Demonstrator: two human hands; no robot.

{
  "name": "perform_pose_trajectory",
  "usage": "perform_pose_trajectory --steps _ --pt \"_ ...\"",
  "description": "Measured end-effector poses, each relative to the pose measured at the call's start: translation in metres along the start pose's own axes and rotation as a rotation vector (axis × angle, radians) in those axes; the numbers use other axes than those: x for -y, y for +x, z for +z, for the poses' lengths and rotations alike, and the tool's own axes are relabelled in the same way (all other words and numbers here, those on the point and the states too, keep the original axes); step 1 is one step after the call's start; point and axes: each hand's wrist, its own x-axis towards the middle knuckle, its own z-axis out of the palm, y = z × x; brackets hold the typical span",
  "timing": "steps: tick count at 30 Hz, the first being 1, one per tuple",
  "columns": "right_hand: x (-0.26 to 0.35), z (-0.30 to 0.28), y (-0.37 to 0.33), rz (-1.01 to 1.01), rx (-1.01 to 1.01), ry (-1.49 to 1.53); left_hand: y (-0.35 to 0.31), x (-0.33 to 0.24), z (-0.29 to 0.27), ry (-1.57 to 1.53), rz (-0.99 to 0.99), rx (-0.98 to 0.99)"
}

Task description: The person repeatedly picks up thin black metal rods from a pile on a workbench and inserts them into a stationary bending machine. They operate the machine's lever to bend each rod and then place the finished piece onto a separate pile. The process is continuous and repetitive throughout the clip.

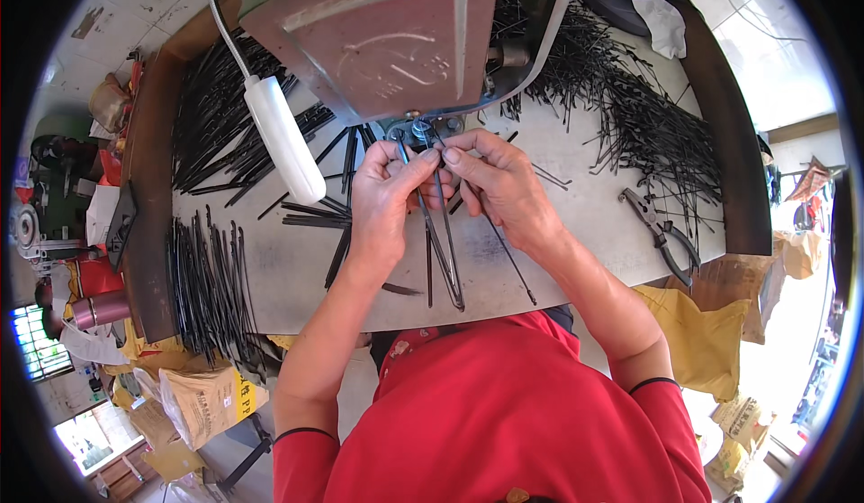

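Note:
Close together under the machine head (378, 44), my two hands work at its small metal working point (421, 132). My left hand (389, 197) is closed, thumb and forefinger pinching long black metal strips (441, 253) whose joined lower ends reach toward the table's front edge. My right hand (507, 184) is closed too, pinching a thin black rod (508, 249) that slants down to the right, with a small knob at its tip. The fingertips nearly meet, and the upper ends of the pieces are partly hidden by them.
Black strips lie piled at the left (220, 116) and front left (207, 278). Thin hooked rods (648, 116) heap up at the right. Pliers (661, 233) rest near the right edge. A white lamp (283, 139) hangs left of the machine. Raised wooden boards (148, 188) border the table (558, 260).

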Motion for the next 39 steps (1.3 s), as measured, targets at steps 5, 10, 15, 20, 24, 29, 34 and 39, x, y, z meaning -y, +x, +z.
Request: perform_pose_trajectory --steps 5,10,15,20,24,29,34,39 --pt "-0.001 -0.003 0.0 -0.025 0.025 -0.021 0.003 -0.002 0.001 -0.003 0.011 0.028" --pt "0.008 -0.006 0.002 0.013 0.052 -0.086 0.003 0.001 0.004 -0.027 0.044 0.001" --pt "0.011 -0.007 0.012 0.003 0.076 -0.023 0.006 0.002 0.008 -0.021 0.125 -0.047" --pt "0.008 -0.007 0.021 0.039 0.074 0.044 0.015 0.006 0.002 -0.017 0.129 -0.043" --pt "0.003 -0.005 0.02 0.06 0.074 0.115 0.015 0.008 0.005 -0.146 0.103 -0.033" --pt "0.005 -0.001 0.019 0.043 0.034 0.066 0.014 0.016 0.008 -0.253 0.134 -0.078" --pt "-0.002 0.004 0.018 0.029 0.024 0.105 0.011 0.017 0.009 -0.27 0.117 -0.136" --pt "-0.013 0.008 0.017 0.009 0.003 0.17 0.009 0.015 0.009 -0.211 0.076 -0.168"
